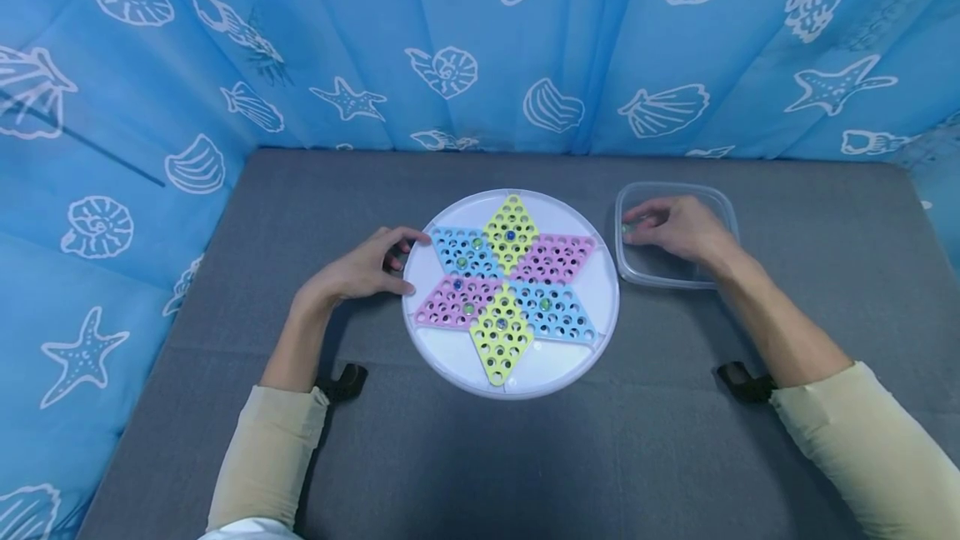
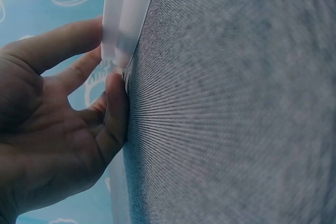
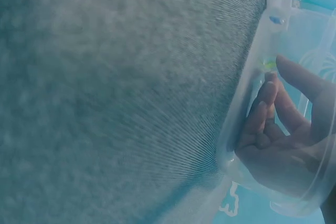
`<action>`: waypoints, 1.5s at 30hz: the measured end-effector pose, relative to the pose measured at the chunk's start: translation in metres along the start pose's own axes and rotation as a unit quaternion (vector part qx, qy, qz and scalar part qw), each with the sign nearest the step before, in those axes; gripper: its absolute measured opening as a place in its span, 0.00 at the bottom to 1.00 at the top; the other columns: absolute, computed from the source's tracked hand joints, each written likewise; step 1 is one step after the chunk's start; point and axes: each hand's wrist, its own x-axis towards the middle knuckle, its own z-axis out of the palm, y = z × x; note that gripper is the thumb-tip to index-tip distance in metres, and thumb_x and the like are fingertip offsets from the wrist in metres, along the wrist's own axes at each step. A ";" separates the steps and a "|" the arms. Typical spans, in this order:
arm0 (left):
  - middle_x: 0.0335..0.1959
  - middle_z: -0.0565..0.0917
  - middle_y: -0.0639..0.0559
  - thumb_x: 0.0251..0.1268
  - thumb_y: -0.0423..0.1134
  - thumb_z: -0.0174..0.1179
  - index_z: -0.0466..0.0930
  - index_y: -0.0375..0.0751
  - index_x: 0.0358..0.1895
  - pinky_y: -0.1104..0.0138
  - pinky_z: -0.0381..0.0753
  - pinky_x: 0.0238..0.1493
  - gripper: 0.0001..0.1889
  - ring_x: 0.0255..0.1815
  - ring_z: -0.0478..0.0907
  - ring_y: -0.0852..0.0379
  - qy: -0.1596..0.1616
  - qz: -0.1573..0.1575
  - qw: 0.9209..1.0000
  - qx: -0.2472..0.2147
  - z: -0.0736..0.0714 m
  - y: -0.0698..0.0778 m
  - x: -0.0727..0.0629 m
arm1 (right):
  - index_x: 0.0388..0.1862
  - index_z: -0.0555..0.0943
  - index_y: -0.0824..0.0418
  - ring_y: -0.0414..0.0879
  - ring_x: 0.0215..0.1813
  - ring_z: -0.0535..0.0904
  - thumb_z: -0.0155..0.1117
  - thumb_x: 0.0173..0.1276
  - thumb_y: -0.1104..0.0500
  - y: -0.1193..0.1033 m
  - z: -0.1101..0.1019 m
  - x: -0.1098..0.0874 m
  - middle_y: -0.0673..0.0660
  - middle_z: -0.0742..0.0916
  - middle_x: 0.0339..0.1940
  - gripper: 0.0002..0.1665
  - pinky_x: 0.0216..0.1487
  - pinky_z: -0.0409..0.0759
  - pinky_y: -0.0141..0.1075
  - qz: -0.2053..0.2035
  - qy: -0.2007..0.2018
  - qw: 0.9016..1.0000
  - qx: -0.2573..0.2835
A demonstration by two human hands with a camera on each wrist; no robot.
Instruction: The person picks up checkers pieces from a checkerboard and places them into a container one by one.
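A round white Chinese checkers board (image 1: 442, 357) lies on the table, its star made of yellow, blue and pink perforated points. Several blue and green marbles, among them a blue marble (image 1: 510, 235) and a green marble (image 1: 545, 304), sit in its holes. My left hand (image 1: 367, 262) touches the board's left rim, thumb and forefinger spread along it, other fingers loosely bent beside the edge. Inside a clear plastic container (image 1: 675, 282) to the board's right is my right hand (image 1: 678, 227). Its thumb and fingertips pinch a green marble (image 3: 270, 65) near the container's left wall.
Grey cloth covers the table (image 1: 480, 457). Behind and to the left hangs a blue curtain (image 1: 360, 32) with white shells and starfish. The container's raised wall stands close to the board's right rim. Dark camera mounts (image 1: 348, 382) sit by both wrists.
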 end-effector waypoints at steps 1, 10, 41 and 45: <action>0.59 0.61 0.39 0.55 0.31 0.71 0.67 0.45 0.71 0.52 0.66 0.55 0.38 0.55 0.64 0.43 0.000 0.000 1.000 0.000 0.000 0.000 0.000 | 0.63 0.77 0.61 0.56 0.45 0.77 0.68 0.66 0.51 0.000 -0.001 0.000 0.65 0.81 0.49 0.29 0.43 0.71 0.45 -0.002 -0.003 1.000 -0.001; 0.58 0.62 0.39 0.54 0.30 0.71 0.66 0.48 0.71 0.50 0.67 0.57 0.39 0.55 0.65 0.42 0.003 -0.006 1.000 0.011 0.000 0.001 -0.001 | 0.64 0.76 0.60 0.56 0.47 0.77 0.66 0.69 0.51 -0.004 -0.005 -0.015 0.64 0.82 0.49 0.28 0.43 0.73 0.43 -0.050 0.034 0.997 0.050; 0.59 0.62 0.38 0.59 0.32 0.68 0.63 0.47 0.73 0.49 0.67 0.58 0.38 0.55 0.65 0.43 -0.006 0.007 0.999 0.053 -0.001 0.003 -0.004 | 0.58 0.82 0.63 0.44 0.42 0.83 0.68 0.68 0.60 -0.044 0.030 -0.070 0.59 0.87 0.47 0.20 0.44 0.78 0.27 -0.228 0.016 0.961 0.158; 0.60 0.62 0.38 0.59 0.33 0.69 0.62 0.47 0.73 0.49 0.67 0.58 0.38 0.56 0.66 0.43 -0.008 0.008 0.998 0.056 0.000 0.003 -0.003 | 0.60 0.80 0.64 0.43 0.43 0.83 0.67 0.68 0.62 -0.043 0.035 -0.072 0.60 0.87 0.49 0.22 0.44 0.79 0.27 -0.230 0.002 0.959 0.164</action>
